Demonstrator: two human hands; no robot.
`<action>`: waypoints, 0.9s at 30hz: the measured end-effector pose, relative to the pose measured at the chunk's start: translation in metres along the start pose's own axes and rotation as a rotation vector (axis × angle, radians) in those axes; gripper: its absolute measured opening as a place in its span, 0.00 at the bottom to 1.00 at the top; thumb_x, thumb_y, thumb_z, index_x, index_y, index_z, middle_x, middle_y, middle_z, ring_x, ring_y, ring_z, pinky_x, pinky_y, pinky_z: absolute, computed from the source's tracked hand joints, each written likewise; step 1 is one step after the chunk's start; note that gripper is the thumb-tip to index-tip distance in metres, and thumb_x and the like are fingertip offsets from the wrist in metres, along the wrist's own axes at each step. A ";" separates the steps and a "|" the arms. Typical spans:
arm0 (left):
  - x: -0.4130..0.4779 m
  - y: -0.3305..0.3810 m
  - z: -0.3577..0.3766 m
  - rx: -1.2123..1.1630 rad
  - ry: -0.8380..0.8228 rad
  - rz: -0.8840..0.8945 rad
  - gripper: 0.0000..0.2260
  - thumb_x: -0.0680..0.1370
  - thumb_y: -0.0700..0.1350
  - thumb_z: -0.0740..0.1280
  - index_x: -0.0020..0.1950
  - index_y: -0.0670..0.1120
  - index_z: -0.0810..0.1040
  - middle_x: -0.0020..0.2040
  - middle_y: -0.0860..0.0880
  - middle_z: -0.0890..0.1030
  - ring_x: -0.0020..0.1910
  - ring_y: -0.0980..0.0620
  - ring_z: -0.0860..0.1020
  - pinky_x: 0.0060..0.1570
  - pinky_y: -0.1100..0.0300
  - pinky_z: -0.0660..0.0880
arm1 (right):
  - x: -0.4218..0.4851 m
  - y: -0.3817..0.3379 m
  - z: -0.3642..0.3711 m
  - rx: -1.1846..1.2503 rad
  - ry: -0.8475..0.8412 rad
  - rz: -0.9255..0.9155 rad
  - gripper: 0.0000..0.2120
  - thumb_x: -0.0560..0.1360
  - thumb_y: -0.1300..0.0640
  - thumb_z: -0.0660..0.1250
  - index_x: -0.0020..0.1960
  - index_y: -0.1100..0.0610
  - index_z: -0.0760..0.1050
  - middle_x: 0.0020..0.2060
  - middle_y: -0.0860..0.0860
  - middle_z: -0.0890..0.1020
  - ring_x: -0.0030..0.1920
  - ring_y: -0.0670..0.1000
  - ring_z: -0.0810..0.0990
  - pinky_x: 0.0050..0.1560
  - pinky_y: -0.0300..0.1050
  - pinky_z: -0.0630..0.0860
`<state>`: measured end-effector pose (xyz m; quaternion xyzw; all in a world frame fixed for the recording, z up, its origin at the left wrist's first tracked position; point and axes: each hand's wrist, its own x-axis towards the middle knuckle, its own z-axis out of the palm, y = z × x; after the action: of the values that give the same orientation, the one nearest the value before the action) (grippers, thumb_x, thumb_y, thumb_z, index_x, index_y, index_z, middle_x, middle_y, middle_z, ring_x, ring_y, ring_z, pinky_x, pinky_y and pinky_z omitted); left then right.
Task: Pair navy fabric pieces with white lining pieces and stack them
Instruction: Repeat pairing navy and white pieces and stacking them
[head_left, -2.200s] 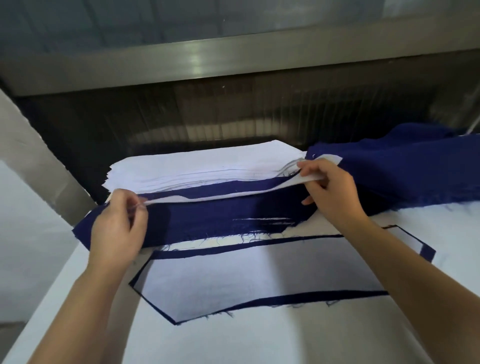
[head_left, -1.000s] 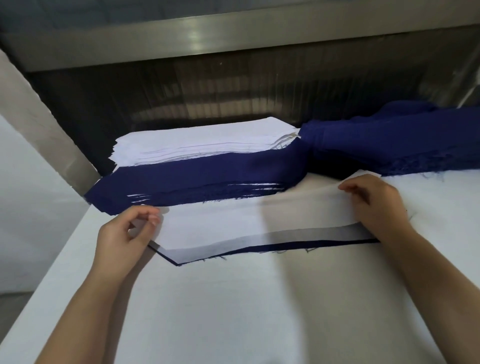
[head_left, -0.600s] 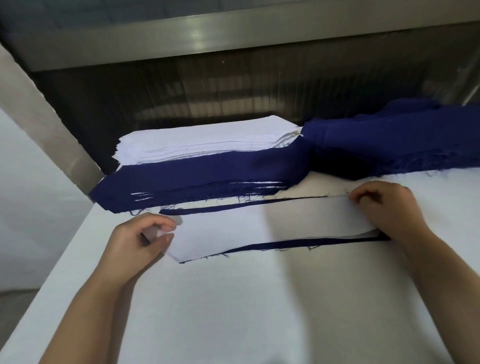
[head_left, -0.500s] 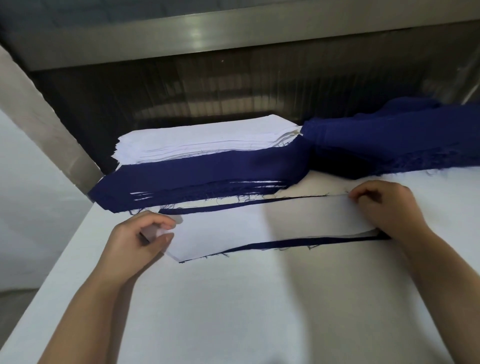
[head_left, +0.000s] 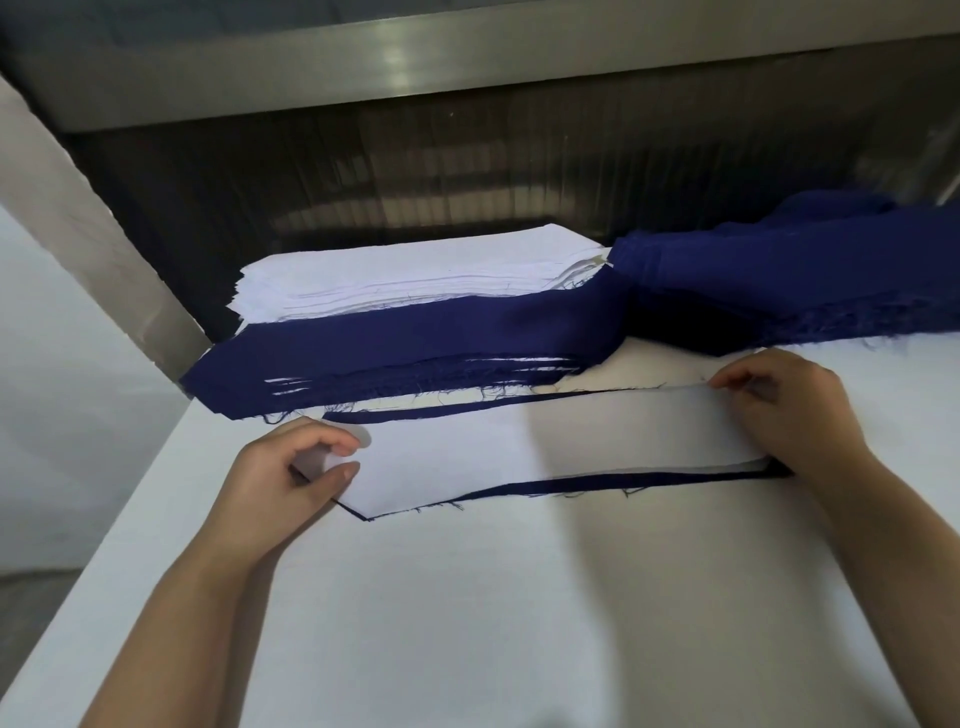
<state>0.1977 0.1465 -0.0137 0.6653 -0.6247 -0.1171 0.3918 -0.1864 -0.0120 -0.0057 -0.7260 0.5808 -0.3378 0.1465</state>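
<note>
Vs ~2 s back, when both hands were up at the stacks lifting a sheet, the white lining piece (head_left: 545, 447) now lies flat on the counter (head_left: 467, 623) over the navy piece (head_left: 457, 411). The pair sits just in front of the navy stack (head_left: 415, 353), w/ the white lining stack (head_left: 405, 275) against its far side. In the last half sec hardly anything moved: navy shows as a thin strip along far & near edges, so the pair looks roughly matched, prob. being squared up. Left hand (head_left: 291, 478) pinches the lining's left tip btwn thumb & forefinger. Right hand (head_left: 789, 410) has its fingers curled over the right end, pinching it; can't tell if it has both layers. Loose navy heap (head_left: 779, 275) lies far right. Stacking this pair is still to do.
</note>
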 end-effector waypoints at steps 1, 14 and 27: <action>0.000 0.000 0.000 0.003 0.001 -0.006 0.11 0.70 0.33 0.74 0.44 0.48 0.81 0.48 0.64 0.81 0.47 0.65 0.77 0.40 0.73 0.70 | 0.000 0.001 0.000 0.001 0.000 0.000 0.11 0.72 0.70 0.64 0.44 0.56 0.80 0.43 0.49 0.76 0.44 0.49 0.71 0.49 0.40 0.66; 0.000 0.001 0.001 -0.012 0.006 -0.045 0.11 0.71 0.32 0.74 0.43 0.48 0.81 0.47 0.63 0.81 0.45 0.62 0.77 0.38 0.67 0.71 | 0.001 0.002 0.001 -0.003 0.010 0.048 0.12 0.71 0.70 0.64 0.41 0.53 0.79 0.38 0.50 0.77 0.39 0.51 0.72 0.45 0.41 0.65; 0.000 0.004 0.000 0.039 0.048 -0.006 0.14 0.71 0.33 0.73 0.44 0.53 0.81 0.50 0.62 0.78 0.49 0.64 0.76 0.39 0.73 0.70 | 0.004 0.008 0.000 -0.095 -0.016 0.101 0.10 0.73 0.67 0.63 0.45 0.56 0.81 0.43 0.54 0.79 0.49 0.59 0.73 0.49 0.48 0.69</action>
<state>0.1948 0.1466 -0.0114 0.6773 -0.6152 -0.0899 0.3934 -0.1920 -0.0180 -0.0093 -0.7048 0.6307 -0.2962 0.1334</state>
